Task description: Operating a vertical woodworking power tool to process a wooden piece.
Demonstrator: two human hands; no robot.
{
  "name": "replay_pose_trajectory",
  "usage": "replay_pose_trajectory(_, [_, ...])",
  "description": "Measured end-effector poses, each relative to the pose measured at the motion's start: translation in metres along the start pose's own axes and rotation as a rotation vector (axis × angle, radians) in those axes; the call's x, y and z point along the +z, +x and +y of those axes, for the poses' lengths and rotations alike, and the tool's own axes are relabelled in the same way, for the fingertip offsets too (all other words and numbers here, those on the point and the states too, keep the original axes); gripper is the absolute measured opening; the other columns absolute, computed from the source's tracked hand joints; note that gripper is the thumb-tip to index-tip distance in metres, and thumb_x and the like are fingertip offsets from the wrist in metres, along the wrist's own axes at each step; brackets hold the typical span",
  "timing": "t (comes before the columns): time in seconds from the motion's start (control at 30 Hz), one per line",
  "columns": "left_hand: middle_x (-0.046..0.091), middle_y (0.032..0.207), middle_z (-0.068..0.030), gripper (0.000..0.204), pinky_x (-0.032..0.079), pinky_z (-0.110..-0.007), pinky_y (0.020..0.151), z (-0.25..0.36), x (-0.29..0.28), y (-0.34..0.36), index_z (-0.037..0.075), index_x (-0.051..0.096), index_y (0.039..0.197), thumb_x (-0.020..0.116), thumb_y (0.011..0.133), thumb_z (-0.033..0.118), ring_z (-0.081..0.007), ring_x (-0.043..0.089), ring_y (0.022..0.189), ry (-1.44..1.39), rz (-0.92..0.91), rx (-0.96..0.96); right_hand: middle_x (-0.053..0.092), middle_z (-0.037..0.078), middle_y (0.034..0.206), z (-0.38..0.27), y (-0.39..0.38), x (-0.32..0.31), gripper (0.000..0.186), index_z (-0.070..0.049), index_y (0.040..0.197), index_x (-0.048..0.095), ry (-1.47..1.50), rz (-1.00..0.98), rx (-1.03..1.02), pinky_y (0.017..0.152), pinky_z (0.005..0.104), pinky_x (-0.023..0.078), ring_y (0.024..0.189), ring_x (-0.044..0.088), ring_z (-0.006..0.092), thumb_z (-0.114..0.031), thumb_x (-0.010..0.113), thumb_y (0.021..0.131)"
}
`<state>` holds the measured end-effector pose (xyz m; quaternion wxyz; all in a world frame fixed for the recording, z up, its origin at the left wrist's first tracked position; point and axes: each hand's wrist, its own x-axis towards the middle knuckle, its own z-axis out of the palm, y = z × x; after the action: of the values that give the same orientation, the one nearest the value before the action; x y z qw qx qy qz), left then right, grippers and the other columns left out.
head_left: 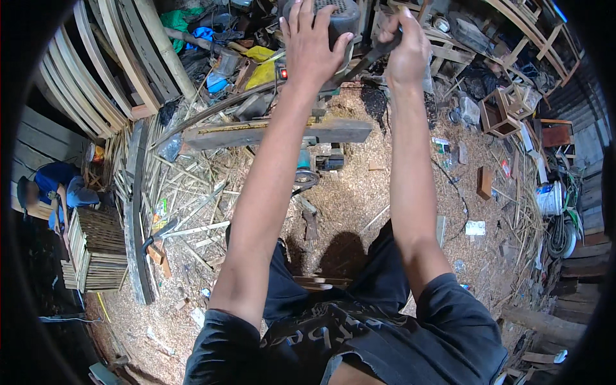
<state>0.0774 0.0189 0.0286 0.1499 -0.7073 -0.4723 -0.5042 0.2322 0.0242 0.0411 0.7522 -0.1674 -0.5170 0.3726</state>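
My left hand (313,48) reaches up to a dark grey machine housing (347,19) with a perforated top. Its fingers are spread and lie against the housing's near left side. My right hand (409,48), to the right of the housing, is curled round the upper end of a dark bar-like strip (369,62). That strip slants down and left toward the machine; whether it is a lever or a belt I cannot tell. A small lit red switch (284,74) shows beside my left wrist. Below the machine lies a wooden beam (340,131), partly behind my left forearm.
A teal power tool (305,174) sits under the beam. Wood shavings (359,192) cover the ground. Another person (54,186) is at the far left, by a stack of slats (96,244). A long plank (136,212) lies left; a white bucket (550,199) stands right.
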Motion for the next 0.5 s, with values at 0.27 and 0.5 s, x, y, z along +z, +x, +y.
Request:
replay_pose_trajectory(0.27, [0.036,0.144,-0.0184,0.055,0.019,-0.056,0.115,-0.005,0.008,-0.006,0.006,0.050,0.126,0.073,0.080,0.025,-0.0375,0.026,0.140,-0.018,0.047,0.027,0.051,0.005,0.071,-0.007,-0.065,-0.006,0.038,-0.003,0.072,0.050,-0.086,0.019,-0.084,0.066,0.0283,0.036,0.068,0.045,0.0129,-0.027,0.042,0.101])
replay_pose_trajectory(0.5, [0.034,0.147,-0.0179,0.055,0.017,-0.057,0.115,-0.010,0.013,-0.012,0.006,0.050,0.126,0.072,0.080,0.026,-0.0371,0.024,0.141,-0.061,0.040,0.032,0.050,0.007,0.074,-0.009,-0.078,-0.007,0.034,-0.002,0.077,0.050,-0.050,-0.032,-0.164,0.067,0.0291,0.036,0.072,0.045,0.0140,-0.025,0.042,0.100])
